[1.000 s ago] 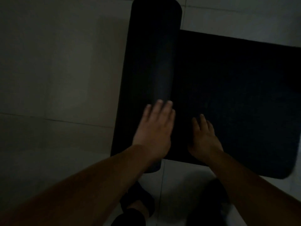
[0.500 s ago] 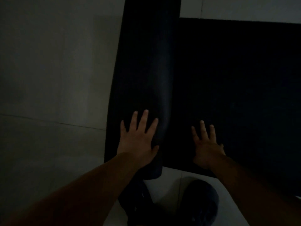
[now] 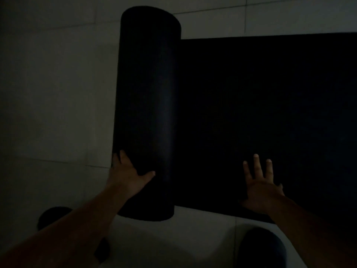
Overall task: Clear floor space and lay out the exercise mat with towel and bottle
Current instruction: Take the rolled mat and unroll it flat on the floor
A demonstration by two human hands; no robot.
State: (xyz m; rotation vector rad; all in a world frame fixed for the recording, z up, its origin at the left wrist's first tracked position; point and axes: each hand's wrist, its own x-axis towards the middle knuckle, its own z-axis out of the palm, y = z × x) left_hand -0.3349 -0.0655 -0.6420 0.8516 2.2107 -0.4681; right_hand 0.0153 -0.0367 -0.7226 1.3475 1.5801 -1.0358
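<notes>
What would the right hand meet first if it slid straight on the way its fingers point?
Only more flat mat: the right hand points across it toward its far edge, then bare floor.

the left hand (image 3: 128, 174) has slid from on top of the roll (image 3: 146, 113) to its left flank. more flat mat (image 3: 260, 113) now lies between roll and right hand (image 3: 260, 187).
</notes>
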